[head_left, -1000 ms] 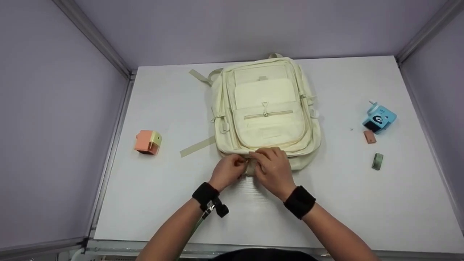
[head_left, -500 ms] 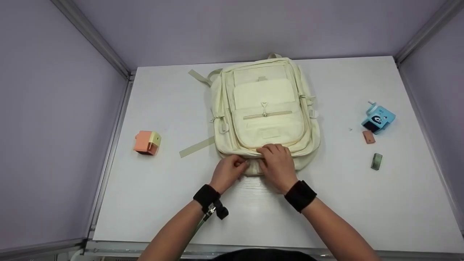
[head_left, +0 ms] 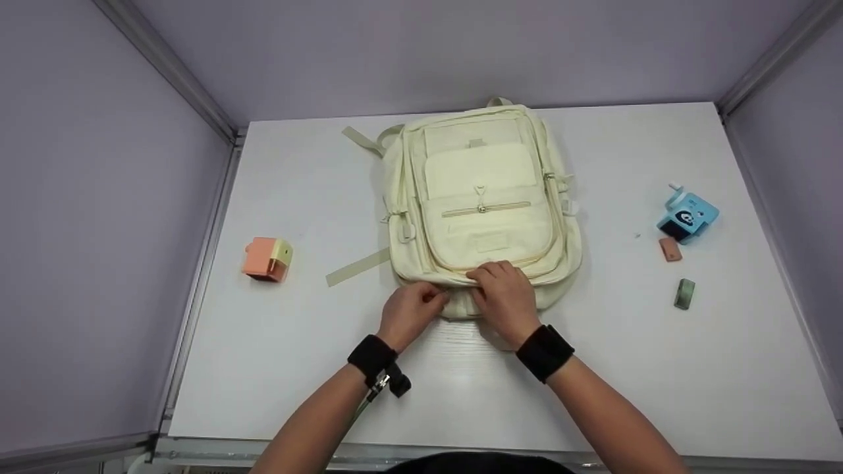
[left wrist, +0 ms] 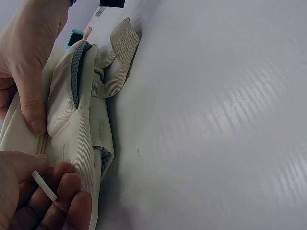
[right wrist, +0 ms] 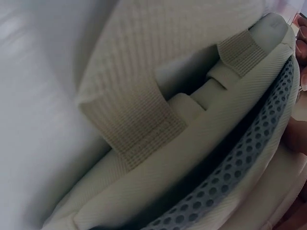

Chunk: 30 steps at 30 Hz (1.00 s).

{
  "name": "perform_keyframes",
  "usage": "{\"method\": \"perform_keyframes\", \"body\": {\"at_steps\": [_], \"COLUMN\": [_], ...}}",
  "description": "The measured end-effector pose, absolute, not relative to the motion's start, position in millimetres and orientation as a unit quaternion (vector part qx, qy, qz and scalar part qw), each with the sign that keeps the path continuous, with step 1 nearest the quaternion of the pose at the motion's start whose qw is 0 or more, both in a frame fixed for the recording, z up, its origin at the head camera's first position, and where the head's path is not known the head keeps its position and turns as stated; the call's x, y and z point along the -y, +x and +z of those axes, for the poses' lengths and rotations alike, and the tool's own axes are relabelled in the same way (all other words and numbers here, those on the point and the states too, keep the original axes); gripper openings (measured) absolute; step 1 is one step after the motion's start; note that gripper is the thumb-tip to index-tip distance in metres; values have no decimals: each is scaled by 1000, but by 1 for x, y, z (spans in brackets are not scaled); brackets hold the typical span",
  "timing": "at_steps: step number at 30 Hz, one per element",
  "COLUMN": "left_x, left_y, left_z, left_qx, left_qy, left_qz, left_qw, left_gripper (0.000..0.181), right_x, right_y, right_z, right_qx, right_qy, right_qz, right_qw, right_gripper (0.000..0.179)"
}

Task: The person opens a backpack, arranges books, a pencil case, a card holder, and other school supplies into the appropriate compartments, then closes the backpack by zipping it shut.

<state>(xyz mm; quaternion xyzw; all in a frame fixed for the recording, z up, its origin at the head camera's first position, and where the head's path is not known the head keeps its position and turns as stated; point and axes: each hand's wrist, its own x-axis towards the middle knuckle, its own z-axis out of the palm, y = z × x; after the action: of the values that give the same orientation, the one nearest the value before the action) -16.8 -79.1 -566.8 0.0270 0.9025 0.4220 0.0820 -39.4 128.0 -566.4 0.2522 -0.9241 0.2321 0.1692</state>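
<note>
A cream backpack (head_left: 487, 237) lies flat on the table, its front pockets facing up. At its near edge, my left hand (head_left: 409, 313) pinches a zipper pull, whose pale tab (left wrist: 44, 186) sticks out between thumb and fingers in the left wrist view. Close by on the right, my right hand (head_left: 507, 299) grips the same edge, fingers over the top and thumb (left wrist: 32, 108) along the zipper seam. A webbing loop (left wrist: 125, 52) and grey mesh lining (right wrist: 230, 167) show beside the hands. In the right wrist view, the bag hides most of the fingers.
An orange and yellow box-shaped gadget (head_left: 268, 259) stands on the left. To the right are a blue gadget with a crank (head_left: 688, 214), a brownish-pink block (head_left: 671, 249) and a small green object (head_left: 684, 293). Loose straps (head_left: 359, 266) extend leftward from the bag. Panels enclose the table.
My right hand has shifted slightly right along the bag's edge, away from the left hand. My left hand has moved a little and still pinches the zipper pull.
</note>
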Motion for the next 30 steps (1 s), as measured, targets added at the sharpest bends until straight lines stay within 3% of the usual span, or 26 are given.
{"method": "perform_keyframes", "body": {"at_steps": [30], "left_x": [80], "left_y": [-18], "left_z": [-567], "left_qx": [-903], "left_qy": [37], "left_qz": [424], "left_qw": [68], "left_gripper": [19], "right_x": [-128], "right_y": [-40], "right_z": [-569], "right_qx": [921], "right_qy": [254], "right_qz": [232], "right_qw": [182], "right_gripper": [18]}}
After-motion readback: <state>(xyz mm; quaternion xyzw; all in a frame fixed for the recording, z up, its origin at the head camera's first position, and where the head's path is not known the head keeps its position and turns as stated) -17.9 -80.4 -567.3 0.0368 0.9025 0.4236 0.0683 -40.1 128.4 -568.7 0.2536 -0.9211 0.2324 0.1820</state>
